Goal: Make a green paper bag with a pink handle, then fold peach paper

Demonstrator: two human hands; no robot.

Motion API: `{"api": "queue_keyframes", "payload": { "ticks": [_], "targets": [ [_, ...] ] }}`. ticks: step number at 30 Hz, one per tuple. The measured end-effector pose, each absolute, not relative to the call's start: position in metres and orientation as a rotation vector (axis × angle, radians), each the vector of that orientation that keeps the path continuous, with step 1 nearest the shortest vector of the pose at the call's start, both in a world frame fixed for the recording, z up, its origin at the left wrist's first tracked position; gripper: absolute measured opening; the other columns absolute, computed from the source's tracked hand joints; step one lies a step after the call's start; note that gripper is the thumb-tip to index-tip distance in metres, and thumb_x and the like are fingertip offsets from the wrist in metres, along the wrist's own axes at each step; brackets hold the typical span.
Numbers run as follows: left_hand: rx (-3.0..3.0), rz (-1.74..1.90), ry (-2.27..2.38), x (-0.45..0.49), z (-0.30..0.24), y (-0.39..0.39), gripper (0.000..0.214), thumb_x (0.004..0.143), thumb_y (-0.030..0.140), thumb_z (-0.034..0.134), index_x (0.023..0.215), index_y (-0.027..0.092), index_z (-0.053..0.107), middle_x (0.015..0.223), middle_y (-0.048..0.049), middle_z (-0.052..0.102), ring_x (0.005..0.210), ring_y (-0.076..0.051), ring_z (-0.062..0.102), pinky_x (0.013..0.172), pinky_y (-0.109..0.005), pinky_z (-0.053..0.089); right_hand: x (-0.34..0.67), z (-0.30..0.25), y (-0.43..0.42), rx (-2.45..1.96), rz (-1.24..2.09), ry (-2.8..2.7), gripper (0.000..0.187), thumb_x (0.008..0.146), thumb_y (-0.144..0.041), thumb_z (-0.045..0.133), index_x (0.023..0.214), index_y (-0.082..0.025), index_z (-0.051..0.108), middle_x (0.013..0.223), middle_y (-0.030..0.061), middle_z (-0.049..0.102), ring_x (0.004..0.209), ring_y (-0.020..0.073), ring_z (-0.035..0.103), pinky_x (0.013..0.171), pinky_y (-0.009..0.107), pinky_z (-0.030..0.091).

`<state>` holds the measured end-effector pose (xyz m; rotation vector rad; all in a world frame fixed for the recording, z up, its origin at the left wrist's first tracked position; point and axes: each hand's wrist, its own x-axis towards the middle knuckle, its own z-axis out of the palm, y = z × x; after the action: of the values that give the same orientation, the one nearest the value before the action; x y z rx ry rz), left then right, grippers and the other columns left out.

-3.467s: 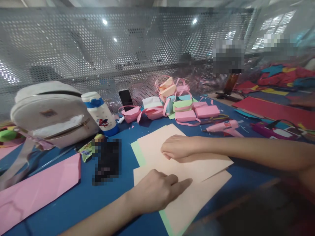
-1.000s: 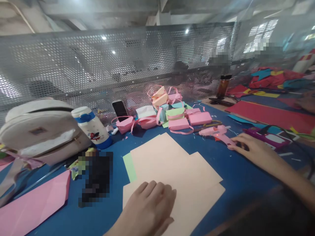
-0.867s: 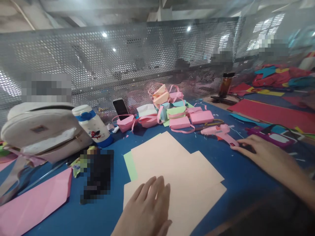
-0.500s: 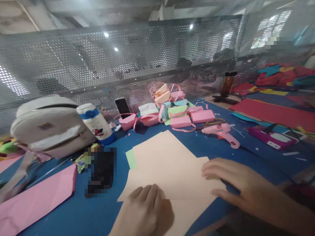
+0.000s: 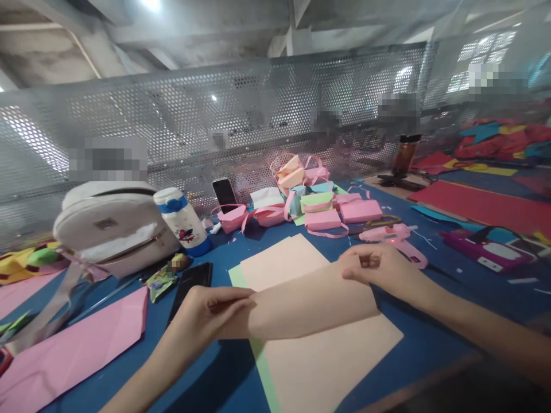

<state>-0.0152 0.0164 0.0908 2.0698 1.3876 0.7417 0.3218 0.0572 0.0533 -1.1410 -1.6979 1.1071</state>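
A peach paper sheet [image 5: 301,304] is held just above the blue surface [image 5: 434,298]. It is pinched at its left end by the left hand [image 5: 206,310] and at its right end by the right hand [image 5: 374,268], seemingly so that it is kept stretched, clear of the flat peach sheet [image 5: 331,367] and green paper [image 5: 236,276] beneath. A pink glue gun [image 5: 394,235] lies just beyond the right hand. Whether the held sheet is folded cannot be told, and the flat peach sheet is cut off at the near edge.

Craft workshop, shared: blue counter [image 5: 206,367] strewn with coloured paper sheets [image 5: 482,203], folded paper boxes [image 5: 322,215], pink glue gun [image 5: 394,236]; perforated metal screen [image 5: 215,132] behind; bare concrete ceiling [image 5: 193,34].
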Motion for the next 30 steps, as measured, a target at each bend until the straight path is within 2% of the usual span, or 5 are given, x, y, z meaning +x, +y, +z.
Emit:
{"api": "queue_keyframes", "payload": {
  "ticks": [5, 14, 19, 26, 30],
  "targets": [
    [2.03, 0.716, 1.405, -0.016, 0.09, 0.019, 0.023, 0.084, 0.037, 0.064, 0.087, 0.025, 0.084, 0.088, -0.001, 0.08, 0.081, -0.024, 0.077, 0.068, -0.018, 0.057, 0.319, 0.051, 0.059, -1.183, 1.078, -1.712, 0.045, 0.068, -0.063, 0.076, 0.077, -0.019, 0.072, 0.081, 0.0055, 0.073, 0.078, 0.0251, 0.069, 0.07, 0.034, 0.055],
    [1.976, 0.687, 1.405, -0.015, 0.093, 0.019, 0.025, 0.084, 0.038, 0.064, 0.089, 0.024, 0.084, 0.092, -0.0011, 0.08, 0.087, -0.025, 0.077, 0.072, -0.019, 0.058, 0.319, 0.056, 0.059, -1.203, 1.033, -1.707, 0.042, 0.067, -0.061, 0.079, 0.071, -0.02, 0.071, 0.071, 0.0029, 0.069, 0.068, 0.0216, 0.065, 0.061, 0.03, 0.051],
    [1.987, 0.69, 1.411, -0.016, 0.1, 0.011, 0.024, 0.085, 0.041, 0.065, 0.089, 0.026, 0.084, 0.091, 0.0, 0.08, 0.087, -0.024, 0.076, 0.071, -0.018, 0.056, 0.322, 0.071, 0.056, -1.169, 0.932, -1.737, 0.045, 0.069, -0.064, 0.076, 0.071, -0.02, 0.073, 0.076, 0.005, 0.071, 0.071, 0.0227, 0.066, 0.062, 0.03, 0.052],
    [1.676, 0.622, 1.447, -0.033, 0.085, 0.003, 0.033, 0.081, 0.048, 0.07, 0.099, 0.023, 0.082, 0.093, -0.0028, 0.08, 0.088, -0.026, 0.074, 0.07, -0.022, 0.056, 0.339, 0.081, 0.066, -1.25, 0.76, -1.775, 0.044, 0.074, -0.062, 0.073, 0.073, -0.019, 0.073, 0.068, 0.0033, 0.068, 0.063, 0.0198, 0.063, 0.052, 0.026, 0.044],
    [1.508, 0.66, 1.463, -0.043, 0.069, 0.004, 0.042, 0.072, 0.045, 0.075, 0.1, 0.015, 0.081, 0.079, -0.0062, 0.079, 0.067, -0.021, 0.072, 0.061, -0.024, 0.056, 0.339, 0.067, 0.077, -1.311, 0.622, -1.916, 0.031, 0.082, -0.051, 0.067, 0.083, -0.021, 0.074, 0.086, 0.005, 0.076, 0.08, 0.026, 0.069, 0.066, 0.032, 0.051]
  ]
}}
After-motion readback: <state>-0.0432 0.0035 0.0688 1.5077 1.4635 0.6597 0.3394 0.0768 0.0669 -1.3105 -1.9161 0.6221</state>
